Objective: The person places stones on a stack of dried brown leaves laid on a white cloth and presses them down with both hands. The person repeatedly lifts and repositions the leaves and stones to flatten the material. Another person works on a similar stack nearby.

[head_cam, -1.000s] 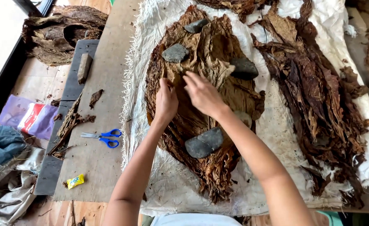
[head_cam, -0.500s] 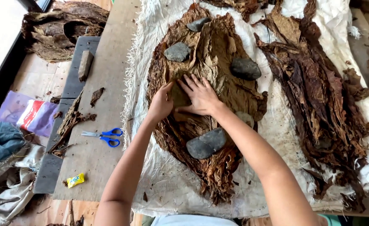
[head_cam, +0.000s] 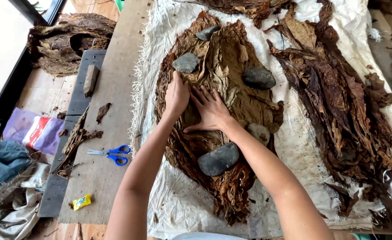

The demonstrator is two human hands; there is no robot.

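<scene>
- Both hands have been shifted up the leaf pile (head_cam: 222, 102) since the earlier frame.
- Left hand (head_cam: 177, 94): pressed onto the pile, fingers curled, just below the upper-left stone (head_cam: 186, 62); whether anything is gripped cannot be told.
- Right hand (head_cam: 211, 109): laid flat and spread on the pile's middle, nothing grasped.
- Large grey stone (head_cam: 218, 159): set on the pile's lower part.
- Blue-handled scissors (head_cam: 111, 154): left of the pile, on the board.

Grey stones ring the leaf pile (head_cam: 222, 102): one stone (head_cam: 186, 62) just above the left hand (head_cam: 177, 94), another stone (head_cam: 259, 77) up right, a big stone (head_cam: 218, 159) near the forearms. Bare cloth (head_cam: 302, 146) between the two leaf heaps leaves room; scissors (head_cam: 110, 154) lie on the worktop (head_cam: 111, 111).
</scene>
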